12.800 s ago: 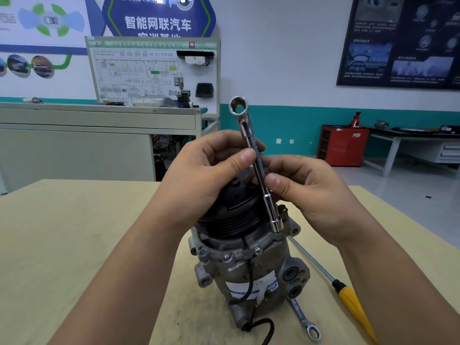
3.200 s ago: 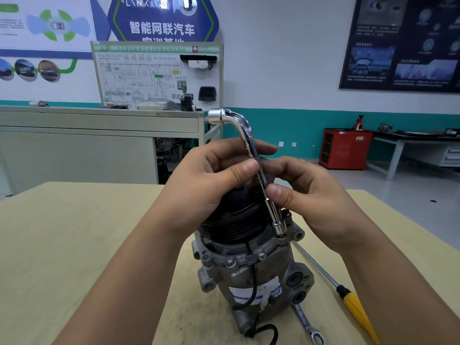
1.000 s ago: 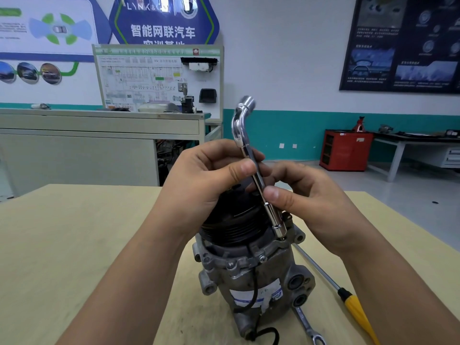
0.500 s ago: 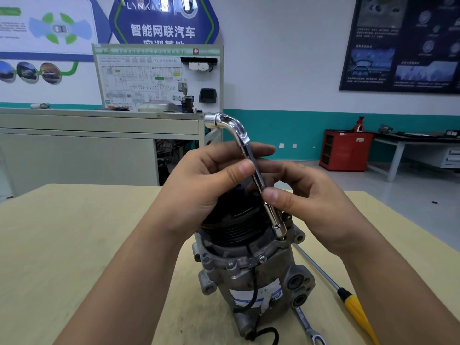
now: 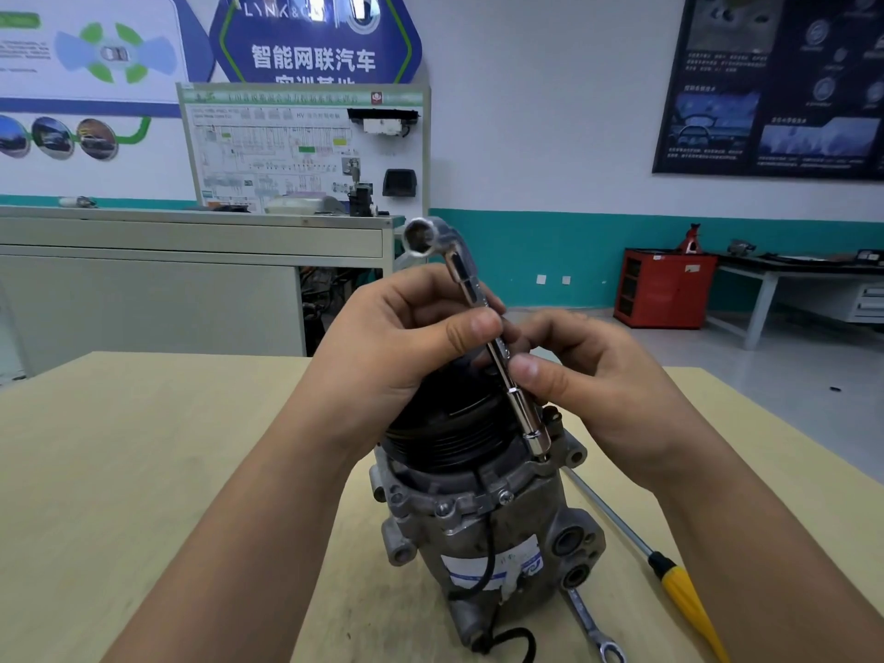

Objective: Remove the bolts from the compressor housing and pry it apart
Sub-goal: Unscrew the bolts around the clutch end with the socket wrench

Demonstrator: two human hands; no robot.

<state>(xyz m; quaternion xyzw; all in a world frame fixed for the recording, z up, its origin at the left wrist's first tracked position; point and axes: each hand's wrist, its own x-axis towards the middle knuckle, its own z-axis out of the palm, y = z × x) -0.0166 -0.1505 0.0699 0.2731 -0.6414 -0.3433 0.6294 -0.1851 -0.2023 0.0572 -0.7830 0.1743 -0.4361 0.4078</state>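
The compressor (image 5: 526,514) stands on its end on the worktop (image 5: 143,471), close to the near edge and about halfway between the left and right edges. It is grey metal with a black pulley (image 5: 445,437) on top. A white and blue label (image 5: 521,562) is stuck on its front, but the writing is too small to read. A black cable (image 5: 487,552) hangs down over the label.

A shiny bent wrench (image 5: 526,416) stands tilted, with its low end on the rim of the compressor, on the right side. Its open round end points up and to the left. The left hand (image 5: 392,346) pinches the wrench high up between thumb and fingers. The right hand (image 5: 598,375) pinches it a bit lower, also with thumb and fingers.

A screwdriver (image 5: 684,595) with a yellow handle lies to the right of the compressor and points toward the near right corner. A small spanner (image 5: 586,619) lies just beside the foot of the compressor, by the near edge.

On the far wall a blue sign (image 5: 313,57) says "LYNK&C", with the rest lost in glare, and under it "智能网联汽车". A white board (image 5: 268,150) with a wiring picture shows the letters "HV". A dark poster (image 5: 775,83) hangs on the right, and its words are too small to read. A red cabinet (image 5: 665,289) stands on the floor below it.
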